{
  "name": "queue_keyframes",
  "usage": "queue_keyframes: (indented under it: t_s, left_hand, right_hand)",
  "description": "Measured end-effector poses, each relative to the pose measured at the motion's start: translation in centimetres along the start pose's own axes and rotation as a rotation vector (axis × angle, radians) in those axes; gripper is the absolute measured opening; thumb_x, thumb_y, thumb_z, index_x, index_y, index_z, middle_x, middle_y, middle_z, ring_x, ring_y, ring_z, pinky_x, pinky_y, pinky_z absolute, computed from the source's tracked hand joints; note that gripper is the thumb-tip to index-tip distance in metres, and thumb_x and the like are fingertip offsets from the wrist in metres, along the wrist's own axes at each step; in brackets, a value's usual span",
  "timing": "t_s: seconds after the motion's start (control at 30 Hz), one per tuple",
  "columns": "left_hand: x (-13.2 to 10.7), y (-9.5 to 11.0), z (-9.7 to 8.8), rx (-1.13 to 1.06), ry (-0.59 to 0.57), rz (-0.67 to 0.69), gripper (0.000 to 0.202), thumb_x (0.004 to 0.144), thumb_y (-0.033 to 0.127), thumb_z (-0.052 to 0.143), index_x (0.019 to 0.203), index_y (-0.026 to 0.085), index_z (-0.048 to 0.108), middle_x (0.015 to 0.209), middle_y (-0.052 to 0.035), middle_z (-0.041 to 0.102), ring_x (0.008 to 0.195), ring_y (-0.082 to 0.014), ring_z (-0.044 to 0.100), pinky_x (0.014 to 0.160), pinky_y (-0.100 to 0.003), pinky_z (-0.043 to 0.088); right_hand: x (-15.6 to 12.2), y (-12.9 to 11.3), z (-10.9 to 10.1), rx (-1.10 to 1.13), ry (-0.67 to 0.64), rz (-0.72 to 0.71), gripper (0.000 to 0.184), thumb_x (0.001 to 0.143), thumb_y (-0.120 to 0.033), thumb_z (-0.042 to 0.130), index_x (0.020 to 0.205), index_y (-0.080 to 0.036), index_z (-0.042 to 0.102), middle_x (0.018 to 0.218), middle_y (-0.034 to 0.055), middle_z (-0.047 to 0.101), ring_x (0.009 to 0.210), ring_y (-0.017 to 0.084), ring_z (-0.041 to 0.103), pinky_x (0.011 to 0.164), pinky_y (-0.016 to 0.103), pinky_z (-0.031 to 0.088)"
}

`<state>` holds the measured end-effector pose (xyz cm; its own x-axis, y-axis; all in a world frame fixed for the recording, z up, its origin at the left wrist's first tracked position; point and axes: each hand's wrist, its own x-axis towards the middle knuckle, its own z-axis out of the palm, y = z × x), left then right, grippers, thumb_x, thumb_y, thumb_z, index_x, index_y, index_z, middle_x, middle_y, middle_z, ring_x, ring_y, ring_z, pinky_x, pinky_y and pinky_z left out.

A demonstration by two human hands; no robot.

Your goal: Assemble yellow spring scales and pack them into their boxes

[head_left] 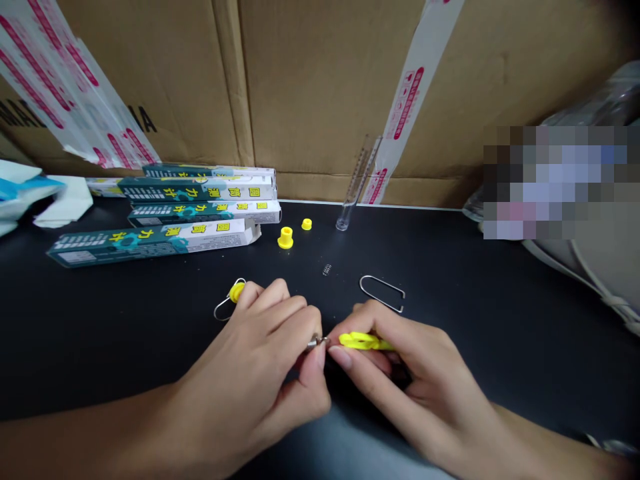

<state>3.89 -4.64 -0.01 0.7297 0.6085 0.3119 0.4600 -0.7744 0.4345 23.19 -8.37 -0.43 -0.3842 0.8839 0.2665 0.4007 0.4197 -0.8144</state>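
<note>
I log the left hand [245,360] first: its fingers [300,313] are closed, pinching a small metal piece [315,343], possibly a spring or screw; it is too small to tell which. The right hand [405,367] is closed on a bright yellow plastic part [363,341], which sits just beside the metal tip, almost touching it. Both lie low over the near edge of a black counter [475,333], their long axes running roughly left to right across my view. For work this small, I judge it best to keep the fingertips tight and the wrists close together.

Also on the counter: a bent wire loop [381,293]; a tiny spring [327,269]; a wire with a yellow collar [237,291], beside the left hand; two loose yellow collars [285,238]; a stack of teal-and-white boxes [150,243]; and a glass tube [350,193], leaning against a cardboard wall [320,87].
</note>
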Motion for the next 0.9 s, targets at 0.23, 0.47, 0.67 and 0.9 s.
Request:
queue_keyframes:
  t_s: [0.23,0.47,0.67,0.9]
  left_hand:
    - [0.0,0.3,-0.2,0.027,-0.028,-0.001,0.022,0.090,0.009,0.036,0.071,0.019,0.039,0.069,0.0029,0.045,0.068,-0.0154,0.039,0.062,-0.034,0.025]
    - [0.3,0.4,-0.5,0.015,-0.048,0.004,0.023,0.091,0.008,0.035,0.072,0.019,0.040,0.069,0.0034,0.046,0.066,-0.0146,0.039,0.062,-0.034,0.026]
    - [0.1,-0.1,0.1,0.040,0.041,0.059,0.019,0.088,0.009,0.036,0.073,0.020,0.036,0.070,0.0029,0.043,0.068,-0.0160,0.036,0.063,-0.035,0.025]
    - [-0.7,0.0,0.2,0.081,0.099,0.123,0.019,0.081,0.003,0.041,0.074,0.020,0.033,0.069,0.0033,0.040,0.070,-0.0154,0.033,0.064,-0.035,0.024]
  right_hand:
    - [-0.2,0.4,0.2,-0.045,0.035,-0.106,0.011,0.095,-0.012,0.050,0.094,-0.016,0.060,0.075,0.0013,0.063,0.059,0.011,0.056,0.052,0.021,0.044]
    - [-0.5,0.5,0.4,-0.112,0.053,-0.214,0.016,0.093,-0.007,0.051,0.100,-0.020,0.058,0.076,-0.0013,0.061,0.060,0.010,0.056,0.054,0.020,0.046]
    - [-0.2,-0.6,0.3,-0.151,0.074,-0.059,0.015,0.096,-0.010,0.048,0.102,-0.021,0.056,0.085,-0.0002,0.064,0.069,0.010,0.063,0.064,0.018,0.052]
    - [-0.5,-0.2,0.0,-0.189,0.167,-0.070,0.026,0.099,-0.012,0.042,0.123,-0.020,0.051,0.094,0.0012,0.068,0.072,0.008,0.066,0.070,0.015,0.054]
